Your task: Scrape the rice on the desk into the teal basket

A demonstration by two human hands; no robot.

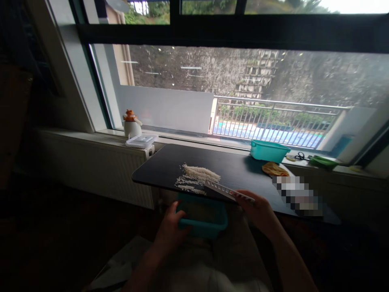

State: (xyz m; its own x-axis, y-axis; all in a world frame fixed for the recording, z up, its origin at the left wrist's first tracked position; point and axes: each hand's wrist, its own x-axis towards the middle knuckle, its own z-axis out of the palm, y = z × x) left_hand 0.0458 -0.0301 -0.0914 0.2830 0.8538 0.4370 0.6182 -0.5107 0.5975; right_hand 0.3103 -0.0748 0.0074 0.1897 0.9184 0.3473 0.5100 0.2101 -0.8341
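Observation:
My left hand [174, 221] grips the left rim of a teal plastic bin [202, 227], thumb over the edge, just below the front of the black tabletop [161, 162]. The dark inside of the bin is hard to make out. In my right hand [255, 207] is a long white strip with a row of holes [221, 188], held by one end. Its far end rests at the right of a spread of white grains [200, 173] that look like rice. Thinner streaks of grains lie nearer the front edge, above the bin.
A second teal bin [269, 151] stands at the tabletop's back right, near a yellow-brown cloth [275, 169] and a blurred-out patch. Scissors [300, 156] and a green item [322, 162] lie on the sill. Left are a radiator [121, 170], a clear box [142, 140] and a white pot [132, 128].

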